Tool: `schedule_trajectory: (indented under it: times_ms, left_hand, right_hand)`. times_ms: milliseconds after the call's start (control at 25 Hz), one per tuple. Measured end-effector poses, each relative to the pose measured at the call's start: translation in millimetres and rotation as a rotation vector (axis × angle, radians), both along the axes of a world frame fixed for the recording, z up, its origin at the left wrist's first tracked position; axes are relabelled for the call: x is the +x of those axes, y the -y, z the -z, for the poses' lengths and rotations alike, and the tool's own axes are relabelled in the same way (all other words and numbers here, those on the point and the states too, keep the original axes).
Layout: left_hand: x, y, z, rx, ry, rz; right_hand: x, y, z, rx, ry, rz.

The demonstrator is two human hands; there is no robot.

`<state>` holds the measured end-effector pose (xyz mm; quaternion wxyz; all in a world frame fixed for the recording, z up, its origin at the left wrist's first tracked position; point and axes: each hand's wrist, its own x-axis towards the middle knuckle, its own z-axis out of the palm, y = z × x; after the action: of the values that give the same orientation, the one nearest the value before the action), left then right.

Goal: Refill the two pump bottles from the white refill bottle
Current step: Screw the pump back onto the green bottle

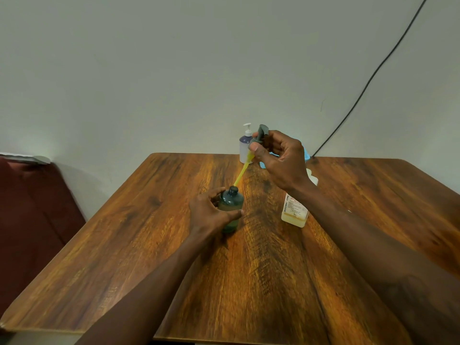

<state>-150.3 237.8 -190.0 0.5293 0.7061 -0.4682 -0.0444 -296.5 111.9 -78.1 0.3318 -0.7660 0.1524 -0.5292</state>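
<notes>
A dark teal pump bottle [231, 207] stands upright on the wooden table [149, 245], its neck uncapped. My left hand [210, 212] grips its body from the left. My right hand [278, 158] holds the grey pump head [259, 134] above and behind the bottle. Its yellow dip tube [242, 171] slants down with its tip just over the bottle's mouth. The white refill bottle [295, 210], with yellowish liquid and a printed label, stands to the right, partly hidden by my right forearm. A second pump bottle [246, 145], white with a purple top, stands at the table's far edge.
A light blue object [306, 154] lies behind my right hand near the far edge. A black cable [368, 83] runs down the wall to the table's back. A dark red seat [32, 220] sits left of the table.
</notes>
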Motion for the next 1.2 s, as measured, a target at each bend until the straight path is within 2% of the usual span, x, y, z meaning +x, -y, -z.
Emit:
schedule_trajectory:
  times_ms: [120,280,480,560,720,920,1040,1200]
  left_hand:
    - [-1.6,-0.4,1.4,-0.003,-0.012,0.011]
    - [-8.3,-0.8,-0.2,-0.025,-0.022,0.017]
    - [-18.1,4.3,-16.5,-0.087,-0.023,0.011]
    - [-20.3,6.3,-21.5,-0.084,-0.009,0.021]
    - [-20.2,7.7,-20.7,-0.094,-0.033,0.025]
    - [-14.7,8.3,-12.5,-0.079,-0.05,0.009]
    - [-16.9,8.0,-12.8,-0.092,-0.07,0.011]
    - [-24.5,8.3,-20.0,-0.12,-0.078,0.027]
  right_hand:
    - [-0.1,-2.8,-1.0,0.011,-0.035,-0.043]
    - [-1.5,-2.2,-4.6,0.216,-0.013,-0.189]
    - [-2.6,-0.8,8.9,0.286,-0.156,-0.292]
    - [-2.5,-3.5,10.1,0.303,-0.11,-0.288]
    - [-8.8,-0.2,-4.7,0.31,0.105,-0.184]
    - [-17.1,5.5,-10.4,0.271,0.147,-0.102]
    - [-18.4,4.6,-6.1,0.253,0.09,-0.117]
    - [-14.5,2.0,7.4,0.185,-0.142,-0.204]
